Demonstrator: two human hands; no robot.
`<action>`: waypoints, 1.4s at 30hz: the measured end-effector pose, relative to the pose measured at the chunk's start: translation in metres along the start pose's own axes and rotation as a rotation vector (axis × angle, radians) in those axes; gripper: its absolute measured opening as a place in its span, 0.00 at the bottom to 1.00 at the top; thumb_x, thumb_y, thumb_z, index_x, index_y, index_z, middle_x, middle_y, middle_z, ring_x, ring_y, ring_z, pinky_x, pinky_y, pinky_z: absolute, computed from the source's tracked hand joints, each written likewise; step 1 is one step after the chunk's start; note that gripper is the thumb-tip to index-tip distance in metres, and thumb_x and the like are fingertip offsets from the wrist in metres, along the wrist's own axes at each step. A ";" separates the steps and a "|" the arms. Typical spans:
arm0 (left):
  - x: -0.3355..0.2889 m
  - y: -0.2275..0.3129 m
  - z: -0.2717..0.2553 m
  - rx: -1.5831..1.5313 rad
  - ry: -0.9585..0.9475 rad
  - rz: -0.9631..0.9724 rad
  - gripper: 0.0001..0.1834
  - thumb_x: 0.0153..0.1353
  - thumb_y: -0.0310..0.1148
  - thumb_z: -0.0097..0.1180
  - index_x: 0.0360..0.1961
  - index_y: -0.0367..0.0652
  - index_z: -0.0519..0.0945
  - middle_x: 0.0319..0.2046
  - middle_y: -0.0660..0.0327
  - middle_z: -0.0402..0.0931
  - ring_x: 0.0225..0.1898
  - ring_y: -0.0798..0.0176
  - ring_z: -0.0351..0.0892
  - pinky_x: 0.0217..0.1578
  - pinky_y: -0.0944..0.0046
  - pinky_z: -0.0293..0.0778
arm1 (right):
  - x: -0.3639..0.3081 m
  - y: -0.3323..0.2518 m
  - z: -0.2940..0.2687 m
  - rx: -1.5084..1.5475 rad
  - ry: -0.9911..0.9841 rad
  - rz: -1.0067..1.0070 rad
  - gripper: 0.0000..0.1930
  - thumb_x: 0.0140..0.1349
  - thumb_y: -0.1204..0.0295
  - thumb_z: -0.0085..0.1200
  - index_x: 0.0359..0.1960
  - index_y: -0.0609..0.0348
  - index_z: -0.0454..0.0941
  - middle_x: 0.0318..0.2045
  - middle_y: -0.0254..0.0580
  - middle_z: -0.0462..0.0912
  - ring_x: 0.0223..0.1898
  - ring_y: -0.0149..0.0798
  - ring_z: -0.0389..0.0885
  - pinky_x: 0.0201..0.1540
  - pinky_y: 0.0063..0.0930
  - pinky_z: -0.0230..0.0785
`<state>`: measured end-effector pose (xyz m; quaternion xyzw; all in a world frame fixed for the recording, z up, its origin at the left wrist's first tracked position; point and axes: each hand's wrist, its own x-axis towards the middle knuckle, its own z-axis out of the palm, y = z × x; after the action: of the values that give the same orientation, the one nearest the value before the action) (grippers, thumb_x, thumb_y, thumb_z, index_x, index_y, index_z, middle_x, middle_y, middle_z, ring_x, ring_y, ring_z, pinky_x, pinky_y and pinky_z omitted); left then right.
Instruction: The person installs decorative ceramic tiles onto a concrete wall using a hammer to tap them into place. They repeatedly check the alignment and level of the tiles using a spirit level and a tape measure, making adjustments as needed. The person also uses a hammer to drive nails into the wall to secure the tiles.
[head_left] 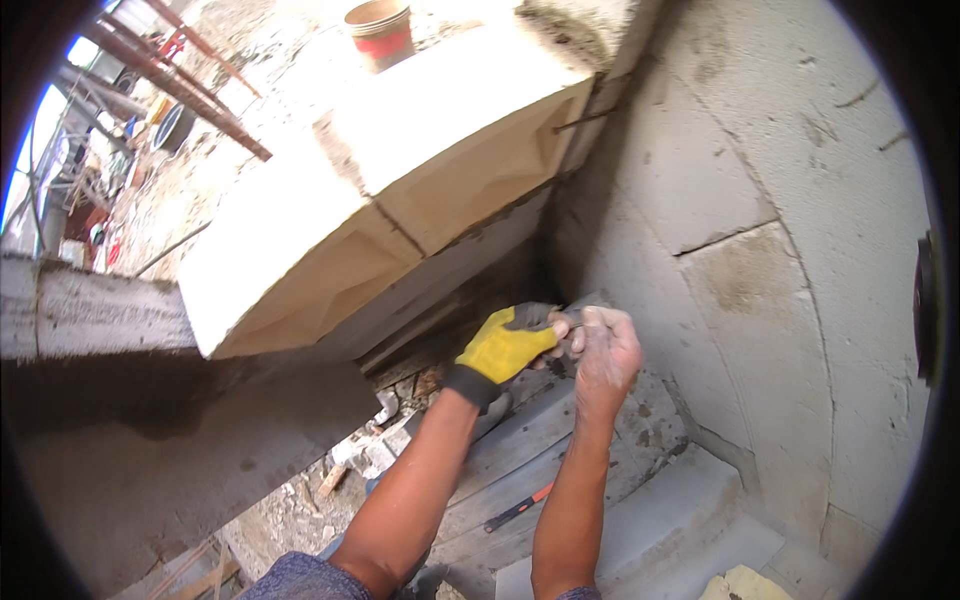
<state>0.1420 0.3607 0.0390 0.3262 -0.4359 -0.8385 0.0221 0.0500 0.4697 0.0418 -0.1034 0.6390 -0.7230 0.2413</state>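
My left hand (508, 345), in a yellow work glove with dark grey parts and a black cuff, meets my right hand (606, 355) near the corner of the block wall (740, 280). The right hand is bare and dusty, its fingers bent in a pinch. Fingers of both hands are curled close together at one spot. Anything they hold between them is too small or too covered to name. Below the hands, a tool with an orange and black handle (518, 507) lies on grey boards (465, 520).
Left of my hands a pale block ledge (320, 280) juts out, with a grey beam (120, 310) beyond it. A red and cream bucket (380, 35) stands above. Rusty bars (185, 85) slant at upper left. Rubble (300, 500) lies below, beside pale slabs (670, 520) at lower right.
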 end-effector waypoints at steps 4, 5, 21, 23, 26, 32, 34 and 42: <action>0.002 -0.007 0.008 0.215 0.064 0.288 0.13 0.61 0.35 0.65 0.42 0.37 0.82 0.30 0.67 0.80 0.33 0.76 0.73 0.34 0.71 0.71 | 0.023 -0.028 0.010 -0.205 -0.171 0.206 0.09 0.65 0.71 0.59 0.37 0.67 0.78 0.22 0.36 0.80 0.23 0.22 0.74 0.29 0.18 0.67; 0.005 -0.009 0.010 0.264 0.097 0.285 0.13 0.61 0.35 0.64 0.42 0.37 0.82 0.30 0.67 0.80 0.33 0.76 0.74 0.33 0.71 0.71 | 0.028 -0.025 0.008 -0.246 -0.161 0.148 0.10 0.65 0.70 0.59 0.38 0.67 0.78 0.22 0.36 0.80 0.24 0.23 0.74 0.29 0.19 0.67; 0.059 0.026 -0.013 -0.672 0.338 0.150 0.21 0.63 0.27 0.59 0.57 0.41 0.72 0.36 0.61 0.74 0.34 0.66 0.74 0.28 0.70 0.72 | -0.301 0.207 -0.179 -1.132 0.015 0.576 0.15 0.57 0.68 0.60 0.36 0.71 0.75 0.28 0.57 0.79 0.38 0.57 0.77 0.44 0.44 0.67; 0.066 0.030 -0.017 -0.734 0.351 0.138 0.20 0.63 0.27 0.59 0.57 0.42 0.72 0.37 0.61 0.74 0.35 0.66 0.74 0.28 0.70 0.72 | -0.300 0.228 -0.180 -1.176 -0.056 0.583 0.17 0.56 0.67 0.61 0.38 0.72 0.75 0.33 0.60 0.80 0.40 0.60 0.77 0.46 0.46 0.67; 0.072 0.027 -0.027 -0.793 0.357 0.109 0.19 0.64 0.27 0.58 0.56 0.43 0.73 0.38 0.62 0.75 0.35 0.65 0.75 0.29 0.69 0.74 | -0.306 0.245 -0.186 -1.174 0.021 0.572 0.21 0.56 0.65 0.61 0.43 0.73 0.75 0.40 0.65 0.79 0.46 0.65 0.76 0.50 0.49 0.66; 0.068 0.032 -0.034 -0.935 0.254 0.171 0.15 0.65 0.28 0.56 0.53 0.44 0.75 0.39 0.61 0.76 0.38 0.63 0.78 0.31 0.69 0.80 | -0.313 0.252 -0.199 -1.155 0.003 0.602 0.30 0.59 0.63 0.59 0.54 0.79 0.67 0.50 0.72 0.74 0.54 0.68 0.72 0.59 0.50 0.63; 0.066 0.036 -0.029 -0.991 0.338 0.123 0.13 0.64 0.25 0.58 0.50 0.43 0.77 0.39 0.59 0.77 0.36 0.61 0.79 0.28 0.70 0.78 | -0.308 0.248 -0.196 -1.059 0.024 0.729 0.31 0.60 0.63 0.58 0.55 0.81 0.65 0.53 0.74 0.72 0.56 0.68 0.71 0.61 0.50 0.61; 0.073 0.023 -0.026 -0.978 0.296 0.277 0.10 0.68 0.27 0.53 0.50 0.41 0.75 0.39 0.60 0.75 0.38 0.65 0.78 0.30 0.72 0.79 | -0.305 0.242 -0.180 -1.114 0.065 0.647 0.33 0.62 0.63 0.57 0.57 0.85 0.63 0.55 0.76 0.69 0.59 0.69 0.68 0.65 0.50 0.57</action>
<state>0.0942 0.3044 0.0070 0.3318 -0.0250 -0.8781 0.3437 0.2831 0.7581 -0.1742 0.0068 0.9245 -0.1766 0.3377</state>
